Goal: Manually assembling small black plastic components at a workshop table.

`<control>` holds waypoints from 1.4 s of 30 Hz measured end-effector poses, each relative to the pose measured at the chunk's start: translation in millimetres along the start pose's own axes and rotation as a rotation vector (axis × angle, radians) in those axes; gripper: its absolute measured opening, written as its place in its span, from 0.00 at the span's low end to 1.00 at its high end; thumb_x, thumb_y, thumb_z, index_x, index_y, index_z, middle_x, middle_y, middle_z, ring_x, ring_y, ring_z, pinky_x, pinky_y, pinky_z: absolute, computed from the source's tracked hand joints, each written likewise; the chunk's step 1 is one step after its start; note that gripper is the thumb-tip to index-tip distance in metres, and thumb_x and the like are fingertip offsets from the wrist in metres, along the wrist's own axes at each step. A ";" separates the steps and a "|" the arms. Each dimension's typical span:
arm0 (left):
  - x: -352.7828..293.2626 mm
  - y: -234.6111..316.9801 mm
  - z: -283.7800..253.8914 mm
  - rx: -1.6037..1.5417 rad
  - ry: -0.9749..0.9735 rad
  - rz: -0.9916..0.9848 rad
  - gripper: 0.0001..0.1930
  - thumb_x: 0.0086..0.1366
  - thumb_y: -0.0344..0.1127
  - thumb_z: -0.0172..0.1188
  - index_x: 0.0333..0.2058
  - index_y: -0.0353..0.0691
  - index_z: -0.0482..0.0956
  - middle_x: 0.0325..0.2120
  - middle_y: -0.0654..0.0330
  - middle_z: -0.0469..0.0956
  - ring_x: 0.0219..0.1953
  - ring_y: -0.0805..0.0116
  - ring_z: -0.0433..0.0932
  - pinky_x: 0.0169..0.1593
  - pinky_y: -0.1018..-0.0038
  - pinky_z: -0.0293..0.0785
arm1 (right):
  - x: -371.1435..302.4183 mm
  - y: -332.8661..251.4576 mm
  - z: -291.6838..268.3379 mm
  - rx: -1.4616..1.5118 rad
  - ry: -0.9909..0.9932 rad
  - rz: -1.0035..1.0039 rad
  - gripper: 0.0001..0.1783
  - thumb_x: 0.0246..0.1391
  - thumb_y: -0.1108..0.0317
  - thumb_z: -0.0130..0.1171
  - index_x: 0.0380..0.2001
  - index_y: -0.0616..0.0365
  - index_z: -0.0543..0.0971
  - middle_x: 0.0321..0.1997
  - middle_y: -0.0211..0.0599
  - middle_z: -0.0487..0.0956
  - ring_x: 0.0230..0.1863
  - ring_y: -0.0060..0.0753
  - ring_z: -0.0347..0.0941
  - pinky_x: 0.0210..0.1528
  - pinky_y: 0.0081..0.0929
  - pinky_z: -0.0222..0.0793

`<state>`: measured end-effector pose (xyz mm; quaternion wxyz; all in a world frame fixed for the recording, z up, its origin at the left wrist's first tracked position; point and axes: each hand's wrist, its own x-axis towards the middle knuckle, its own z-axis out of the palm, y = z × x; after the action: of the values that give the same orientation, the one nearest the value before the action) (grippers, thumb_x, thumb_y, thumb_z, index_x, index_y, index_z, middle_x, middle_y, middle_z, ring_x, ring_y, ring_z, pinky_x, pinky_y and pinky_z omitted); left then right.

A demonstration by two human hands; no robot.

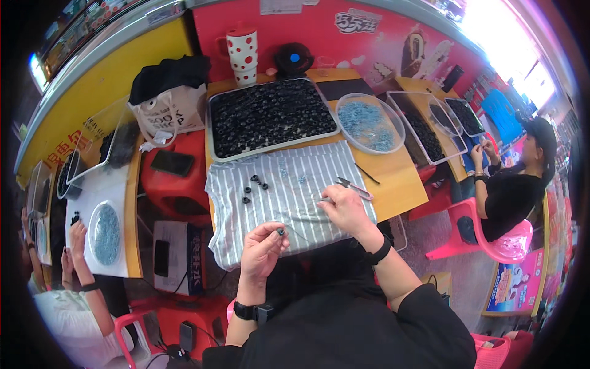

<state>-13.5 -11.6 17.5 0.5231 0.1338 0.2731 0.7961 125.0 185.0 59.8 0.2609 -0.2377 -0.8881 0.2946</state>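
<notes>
My left hand (pixel 263 246) is raised above the near edge of a grey-and-white striped cloth (pixel 243 224). Its thumb and finger pinch a small black ring-shaped part (pixel 281 232). Lower on the cloth's right side, my right hand (pixel 345 210) has its fingertips drawn together close to the surface; whatever they hold is too small to name. Just beyond it lies a small pair of tweezers or pliers (pixel 355 188). Several loose black parts (pixel 254 178) rest on the cloth's left half, and a few tiny light-blue pieces (pixel 302 180) are scattered near its middle.
Behind the cloth stand a large tray (pixel 276 146) of black parts and a round clear tub (pixel 340 117) of light-blue pieces. A thin black strip (pixel 367 173) lies on the wooden table (pixel 399 190). People work at tables either side. A red stool (pixel 175 184) bears a phone (pixel 173 163).
</notes>
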 end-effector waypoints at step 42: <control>-1.5 4.4 3.8 0.029 -0.158 0.052 0.16 0.63 0.26 0.60 0.50 0.32 0.75 0.35 0.60 0.78 0.31 0.74 0.78 0.35 0.81 0.76 | -0.6 -74.9 7.5 0.530 -0.436 -0.112 0.08 0.46 0.83 0.63 0.31 0.64 0.77 0.26 0.33 0.76 0.26 0.23 0.74 0.29 0.20 0.68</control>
<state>-14.4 -13.1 23.3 0.5202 0.2106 0.2391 0.7924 100.8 128.2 102.9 0.1336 -0.0439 -0.8271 0.5441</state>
